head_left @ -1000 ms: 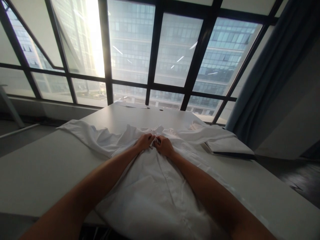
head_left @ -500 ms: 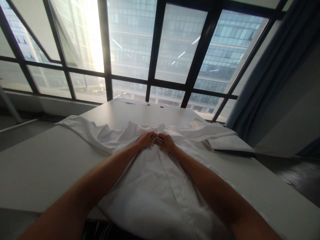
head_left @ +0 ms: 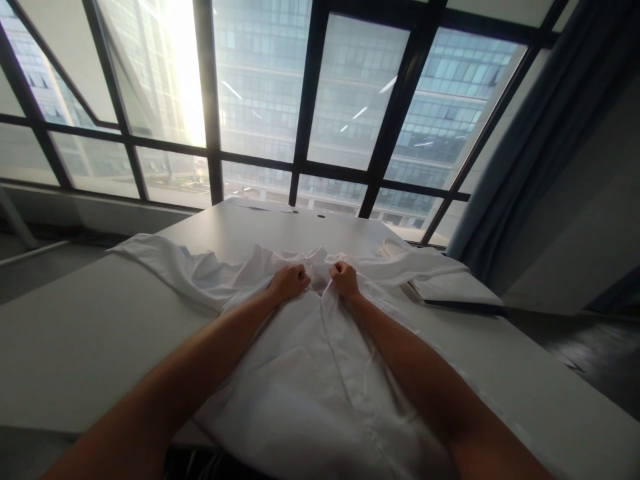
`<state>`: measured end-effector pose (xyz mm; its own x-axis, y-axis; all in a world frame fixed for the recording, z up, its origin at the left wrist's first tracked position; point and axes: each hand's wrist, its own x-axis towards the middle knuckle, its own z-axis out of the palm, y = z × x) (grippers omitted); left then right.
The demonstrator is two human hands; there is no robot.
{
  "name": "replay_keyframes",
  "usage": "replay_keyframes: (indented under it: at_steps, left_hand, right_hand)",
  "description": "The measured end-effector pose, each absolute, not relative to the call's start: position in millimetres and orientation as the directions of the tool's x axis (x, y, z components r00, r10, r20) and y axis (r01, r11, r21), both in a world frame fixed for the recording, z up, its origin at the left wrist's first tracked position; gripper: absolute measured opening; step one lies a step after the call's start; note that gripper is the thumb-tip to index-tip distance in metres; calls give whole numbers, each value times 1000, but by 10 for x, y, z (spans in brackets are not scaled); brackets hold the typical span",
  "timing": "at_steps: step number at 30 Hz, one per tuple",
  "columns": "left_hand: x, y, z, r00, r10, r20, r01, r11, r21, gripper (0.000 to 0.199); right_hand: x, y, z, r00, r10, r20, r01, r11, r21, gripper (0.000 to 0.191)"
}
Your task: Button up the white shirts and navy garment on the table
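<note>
A white long-sleeved shirt (head_left: 295, 373) lies over the table with its front up, its lower part toward me and its sleeves spread to both sides. Near the collar, my left hand (head_left: 291, 281) is closed on the left edge of the front opening. My right hand (head_left: 344, 279) pinches the opposite edge, a short way to the right. Between the two hands the shirt gapes apart at the neck. Below them the front placket runs down toward me. Any button at the fingers is too small to make out.
The shirt rests on a white table (head_left: 100, 347). A flat white item with a dark edge (head_left: 460, 293) lies at the right, partly under the sleeve. Papers (head_left: 260, 204) lie at the far end. Beyond stand black-framed windows (head_left: 300, 133) and a blue-grey curtain (head_left: 520, 147).
My hands were together at the collar and have moved apart, each with its edge of the shirt. The neck opening between them has widened.
</note>
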<state>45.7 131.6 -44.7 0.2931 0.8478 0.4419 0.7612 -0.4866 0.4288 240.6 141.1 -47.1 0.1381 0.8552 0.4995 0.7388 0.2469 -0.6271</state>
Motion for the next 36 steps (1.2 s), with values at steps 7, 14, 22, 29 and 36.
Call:
replay_keyframes:
  at_steps: [7,14,22,29,36]
  left_hand:
    - [412,1196,-392,337,791,510,825,-509,246,41]
    - [453,1168,-370,350,769,535,835,-515,193,24]
    - [484,1166,-349,333,847,414,855,-456,247,30]
    - [466,1193,-376,407,809,424,821,-527,219,32]
    - [465,1267,-459,481,733,481,729,-639,246,33]
  right_hand:
    - [2509,1431,-467,-45,872,488,756,349,-553,43]
    - [2379,1313,-398,-251,826,505,839,446,-312,21]
    - [2231,1198,-339,-347,804,484,898,434,-76,20]
    - [2193,1167,-331,-445,760,474,881,465,82,20]
    - [2183,1200,-374,-361,787,500,909,417,0,22]
